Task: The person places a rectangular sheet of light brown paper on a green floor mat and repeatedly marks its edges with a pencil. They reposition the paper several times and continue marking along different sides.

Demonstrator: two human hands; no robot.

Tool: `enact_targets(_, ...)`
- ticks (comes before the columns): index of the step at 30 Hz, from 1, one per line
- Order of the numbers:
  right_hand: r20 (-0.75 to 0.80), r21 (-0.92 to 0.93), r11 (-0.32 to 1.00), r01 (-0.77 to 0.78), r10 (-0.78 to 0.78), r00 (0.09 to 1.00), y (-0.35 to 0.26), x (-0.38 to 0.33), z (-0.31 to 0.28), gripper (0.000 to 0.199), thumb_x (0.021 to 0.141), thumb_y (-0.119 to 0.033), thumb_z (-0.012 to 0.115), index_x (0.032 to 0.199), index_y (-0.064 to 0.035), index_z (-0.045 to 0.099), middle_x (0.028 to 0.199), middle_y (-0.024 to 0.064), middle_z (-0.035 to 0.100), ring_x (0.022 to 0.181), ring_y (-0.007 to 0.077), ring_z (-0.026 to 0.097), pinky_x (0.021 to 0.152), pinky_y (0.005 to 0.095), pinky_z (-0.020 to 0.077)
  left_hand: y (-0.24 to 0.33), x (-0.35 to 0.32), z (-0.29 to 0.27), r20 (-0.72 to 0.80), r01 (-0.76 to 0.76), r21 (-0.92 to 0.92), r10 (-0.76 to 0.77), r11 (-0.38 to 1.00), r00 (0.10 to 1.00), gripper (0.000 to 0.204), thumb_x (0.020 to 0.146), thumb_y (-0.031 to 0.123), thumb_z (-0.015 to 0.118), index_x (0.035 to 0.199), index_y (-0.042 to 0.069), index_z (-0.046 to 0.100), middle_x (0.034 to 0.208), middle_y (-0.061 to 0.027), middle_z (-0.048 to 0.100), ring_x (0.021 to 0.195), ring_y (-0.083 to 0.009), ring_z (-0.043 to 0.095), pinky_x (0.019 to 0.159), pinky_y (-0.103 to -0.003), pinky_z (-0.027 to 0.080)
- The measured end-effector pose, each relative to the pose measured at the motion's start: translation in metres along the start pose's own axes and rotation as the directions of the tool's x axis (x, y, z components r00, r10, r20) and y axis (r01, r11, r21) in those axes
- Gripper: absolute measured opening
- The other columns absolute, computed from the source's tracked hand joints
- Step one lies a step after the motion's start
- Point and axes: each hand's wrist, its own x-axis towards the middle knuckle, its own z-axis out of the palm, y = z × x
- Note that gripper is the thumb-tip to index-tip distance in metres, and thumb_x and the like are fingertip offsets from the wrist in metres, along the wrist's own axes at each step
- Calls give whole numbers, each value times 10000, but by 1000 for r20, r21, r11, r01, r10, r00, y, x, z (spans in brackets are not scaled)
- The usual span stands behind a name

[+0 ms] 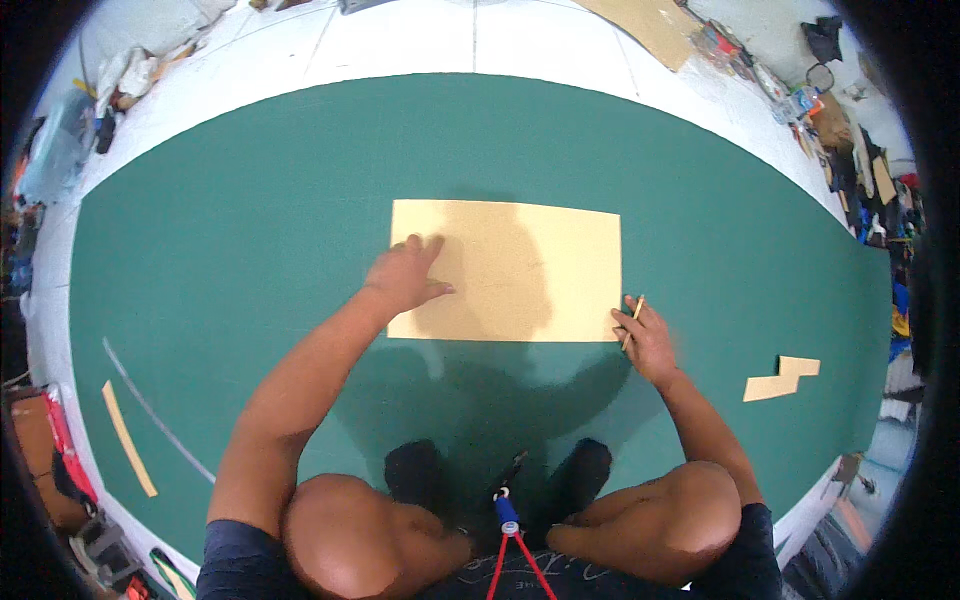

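A tan rectangular cardboard sheet (500, 270) lies flat on the dark green mat (500, 140) in front of me. My left hand (405, 275) is open, with its fingers spread and pressed on the left part of the sheet. At the sheet's lower right corner, my right hand (648, 340) is closed on a slim pencil (639, 306), and its fingertips touch the corner. My shadow covers part of the sheet's middle.
A stepped cardboard piece (782, 380) lies far to the right. On the left are a narrow tan strip (129, 440) and a thin pale strip (155, 408). A cardboard piece (645, 30) lies on the white tiled floor (400, 40). Clutter lines both sides.
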Motion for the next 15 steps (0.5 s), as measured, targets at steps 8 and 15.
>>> enact_targets(8, 121, 88, 996, 13, -24, 992, 0, 28, -27, 356, 962, -231, 693, 1313, -172, 685, 1368, 176, 630, 1274, 409, 573, 1064, 519, 443, 22, 17, -5, -5, 104, 205, -106, 973, 994, 1019, 727, 566, 870, 1568, 226, 405, 1537, -251, 403, 1409, -459, 439, 1126, -559, 419)
enact_targets(15, 134, 128, 991, -25, 8, 991, -38, 182, -91, 359, 1077, -263, 543, 1384, -89, 611, 1182, 186, 705, 1050, 374, 680, 931, 451, 526, 4, 23, 7, -33, 51, -41, -52, 998, 998, 1068, 680, 448, 936, 1568, 196, 399, 1675, -338, 80, 1549, -521, 160, 1215, -607, 299)
